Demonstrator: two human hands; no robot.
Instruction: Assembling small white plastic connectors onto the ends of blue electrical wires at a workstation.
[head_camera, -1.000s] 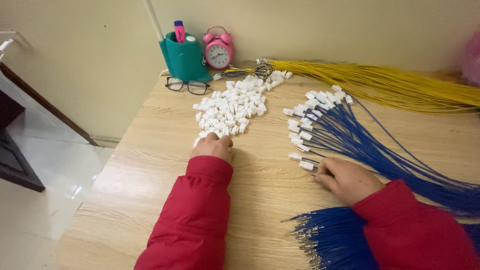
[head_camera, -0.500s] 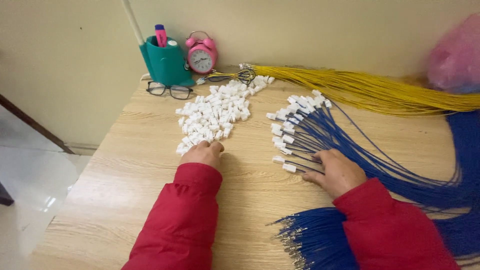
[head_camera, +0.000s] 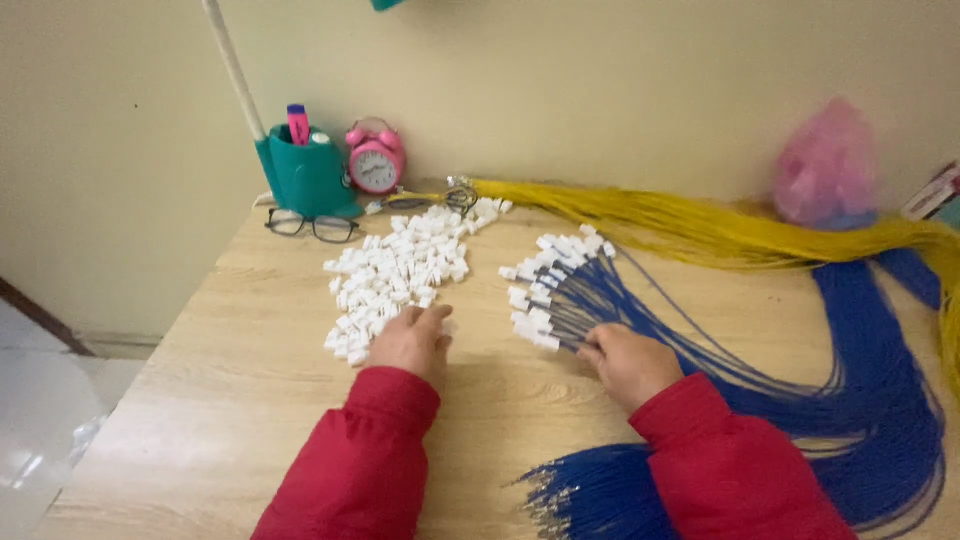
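Note:
A heap of small white plastic connectors (head_camera: 400, 275) lies on the wooden table (head_camera: 210, 400). My left hand (head_camera: 412, 340), in a red sleeve, rests at the near edge of the heap with its fingertips among the pieces. My right hand (head_camera: 628, 362) lies on a fan of blue wires (head_camera: 640, 305) that end in white connectors (head_camera: 545, 290), its fingers touching the wires close to the nearest connectors. Whether either hand pinches anything is hidden by the fingers.
A teal pen holder (head_camera: 305, 170), a pink alarm clock (head_camera: 375, 160) and black glasses (head_camera: 310, 226) stand at the back left. Yellow wires (head_camera: 700, 225) run along the wall. More blue wires (head_camera: 880, 400) loop at the right, bare-ended ones (head_camera: 590, 495) near me. A pink bag (head_camera: 825, 175) sits far right.
The view has shifted right and up, showing more of the right side. My left hand slid a little right along the heap's edge; my right hand stays on the blue wires.

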